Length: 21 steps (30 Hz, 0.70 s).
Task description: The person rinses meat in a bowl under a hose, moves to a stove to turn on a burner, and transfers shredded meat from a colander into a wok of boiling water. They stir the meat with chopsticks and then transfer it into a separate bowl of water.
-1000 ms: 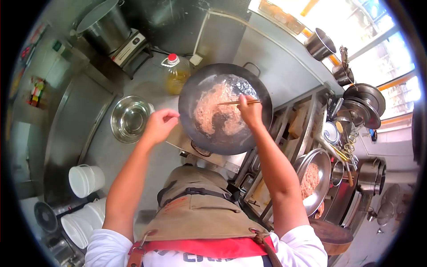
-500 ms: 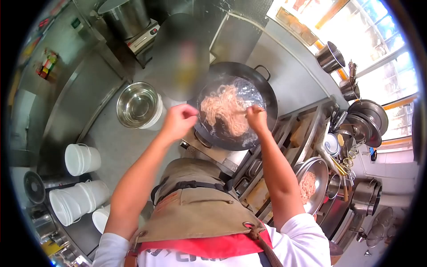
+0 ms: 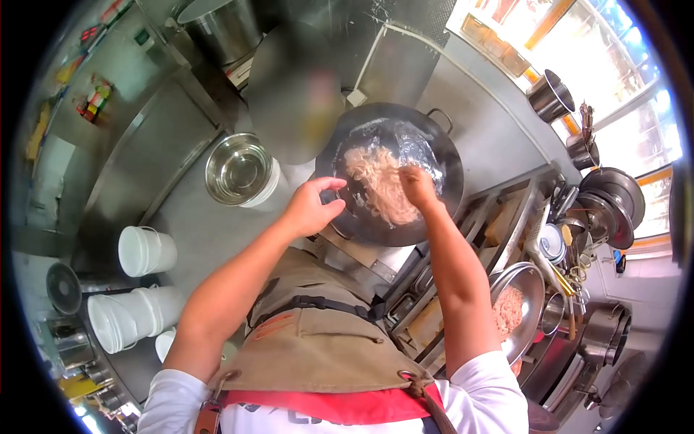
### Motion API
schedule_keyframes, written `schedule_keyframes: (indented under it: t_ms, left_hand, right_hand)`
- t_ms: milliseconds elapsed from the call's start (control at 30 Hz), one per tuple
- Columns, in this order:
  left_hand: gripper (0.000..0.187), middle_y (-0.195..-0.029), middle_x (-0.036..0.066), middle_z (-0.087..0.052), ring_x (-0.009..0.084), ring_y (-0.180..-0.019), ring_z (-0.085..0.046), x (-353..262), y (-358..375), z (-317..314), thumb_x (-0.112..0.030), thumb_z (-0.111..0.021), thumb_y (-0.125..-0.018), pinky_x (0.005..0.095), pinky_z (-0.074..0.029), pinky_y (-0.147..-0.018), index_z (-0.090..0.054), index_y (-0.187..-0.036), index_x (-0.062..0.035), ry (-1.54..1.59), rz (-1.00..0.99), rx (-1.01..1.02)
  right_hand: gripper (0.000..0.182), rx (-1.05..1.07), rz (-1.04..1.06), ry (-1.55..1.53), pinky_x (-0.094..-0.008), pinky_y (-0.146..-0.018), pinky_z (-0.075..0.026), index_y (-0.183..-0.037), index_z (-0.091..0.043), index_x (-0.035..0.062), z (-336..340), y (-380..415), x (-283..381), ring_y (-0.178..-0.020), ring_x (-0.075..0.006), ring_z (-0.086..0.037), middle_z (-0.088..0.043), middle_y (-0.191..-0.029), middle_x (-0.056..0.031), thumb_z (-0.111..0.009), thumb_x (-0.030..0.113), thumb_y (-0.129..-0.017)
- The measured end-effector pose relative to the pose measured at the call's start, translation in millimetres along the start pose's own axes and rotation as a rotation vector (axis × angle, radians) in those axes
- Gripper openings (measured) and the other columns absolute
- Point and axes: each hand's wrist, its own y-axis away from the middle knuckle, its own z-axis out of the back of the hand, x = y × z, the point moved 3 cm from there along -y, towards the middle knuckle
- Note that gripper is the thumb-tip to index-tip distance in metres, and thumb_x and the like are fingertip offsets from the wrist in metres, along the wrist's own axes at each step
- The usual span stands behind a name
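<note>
A large dark wok (image 3: 441, 145) lies in front of me, its inside wet and glossy. Pale pinkish strips of food (image 3: 383, 181), perhaps sliced meat, are heaped at its middle. My right hand (image 3: 417, 186) is closed in a fist over the right side of the heap; I cannot tell what it grips. Beside the wok's left rim is my left hand (image 3: 318, 206), thumb and fingers apart and nothing between them.
A steel bowl (image 3: 215, 173) sits on a white bucket to the left, with more white buckets (image 3: 137, 318) nearer me. On my right is a steel bowl of minced meat (image 3: 508, 311). Pots hang by the window. A blurred grey oval covers the area above-left of the wok.
My left hand's fingers have spread from a near pinch. My right fist has shifted slightly over the food, whose heap has changed shape. The whole view has drifted a little.
</note>
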Motion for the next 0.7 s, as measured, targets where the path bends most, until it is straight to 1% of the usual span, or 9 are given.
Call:
schedule_keyframes:
  t_ms: [33,167,300,333,400,467,567,600,700]
  left_hand:
    - [0.039,-0.108,0.011,-0.065,0.019,-0.101,-0.061,-3,1,2,-0.016,-0.066,-0.077,0.0305,-0.046,-0.089,-0.061,-0.113,-0.0025,-0.047,0.006,0.024]
    - [0.033,-0.107,0.012,-0.065,0.0186,-0.097,-0.062,21,-15,5,-0.012,-0.065,-0.08,0.0314,-0.047,-0.087,-0.062,-0.11,-0.0006,0.085,-0.037,0.046]
    - [0.032,-0.103,0.011,-0.066,0.0179,-0.097,-0.062,29,-39,21,-0.012,-0.065,-0.08,0.0309,-0.048,-0.087,-0.062,-0.109,-0.0005,0.227,-0.002,0.111]
    - [0.031,-0.102,0.01,-0.066,0.017,-0.096,-0.062,34,-45,26,-0.012,-0.065,-0.08,0.0304,-0.048,-0.086,-0.062,-0.109,-0.0004,0.252,0.0,0.142]
    - [0.03,-0.1,0.009,-0.066,0.015,-0.094,-0.062,42,-54,39,-0.011,-0.064,-0.08,0.0292,-0.048,-0.084,-0.062,-0.108,0.0,0.277,0.009,0.218]
    - [0.028,-0.098,0.008,-0.066,0.0129,-0.092,-0.062,48,-69,56,-0.01,-0.064,-0.081,0.028,-0.049,-0.083,-0.062,-0.107,0.0005,0.275,0.003,0.293]
    - [0.025,-0.097,0.007,-0.067,0.011,-0.088,-0.061,60,-86,74,-0.009,-0.062,-0.082,0.0265,-0.049,-0.08,-0.062,-0.105,0.001,0.425,0.016,0.361]
    - [0.025,-0.096,0.007,-0.067,0.0109,-0.088,-0.061,61,-89,80,-0.009,-0.062,-0.082,0.0264,-0.049,-0.08,-0.063,-0.104,0.001,0.433,0.028,0.387]
    - [0.023,-0.094,0.007,-0.067,0.0105,-0.087,-0.061,63,-105,94,-0.009,-0.061,-0.083,0.0262,-0.049,-0.079,-0.063,-0.103,0.0011,0.443,0.038,0.438]
  right_hand:
    - [0.014,0.006,-0.069,-0.026,-0.0332,-0.069,-0.049,-0.092,-0.066,0.0017,12,-4,0,-0.076,-0.0305,-0.063,-0.064,-0.082,-0.0168,-0.06,0.004,-0.08]
    - [0.008,-0.268,0.015,0.09,-0.0349,-0.065,-0.049,-0.087,-0.064,-0.0016,53,5,35,-0.071,-0.0326,-0.06,-0.06,-0.077,-0.0164,-0.061,0.001,-0.081]
    - [0.006,-0.339,0.02,0.19,-0.0382,-0.06,-0.048,-0.086,-0.064,0.0005,14,48,84,-0.068,-0.0326,-0.059,-0.059,-0.075,-0.0166,-0.063,0.001,-0.081]
    - [0.007,-0.37,-0.038,0.131,-0.038,-0.06,-0.048,-0.087,-0.065,0.0016,-12,52,93,-0.068,-0.0325,-0.059,-0.06,-0.076,-0.0167,-0.064,0.003,-0.08]
    - [0.012,-0.215,-0.14,0.221,-0.0336,-0.066,-0.048,-0.092,-0.067,0.0039,-58,56,86,-0.074,-0.0299,-0.063,-0.063,-0.081,-0.016,-0.066,0.005,-0.08]
    - [0.014,-0.272,-0.261,0.107,-0.0301,-0.069,-0.049,-0.097,-0.066,0.0025,-77,42,101,-0.077,-0.0245,-0.065,-0.066,-0.082,-0.0127,-0.063,0.007,-0.084]
    - [0.017,-0.418,-0.591,-0.404,-0.0278,-0.07,-0.051,-0.101,-0.063,-0.0015,-84,40,91,-0.076,-0.0192,-0.065,-0.067,-0.085,-0.0104,-0.059,0.011,-0.09]
    - [0.022,-0.471,-0.625,-0.448,-0.0256,-0.069,-0.052,-0.103,-0.061,-0.0051,-71,37,105,-0.075,-0.0153,-0.064,-0.067,-0.087,-0.0098,-0.056,0.013,-0.093]
    - [0.021,-0.708,-0.747,-0.461,-0.0265,-0.067,-0.05,-0.098,-0.065,-0.0036,-47,48,126,-0.071,-0.013,-0.062,-0.067,-0.078,-0.0079,-0.059,0.015,-0.089]
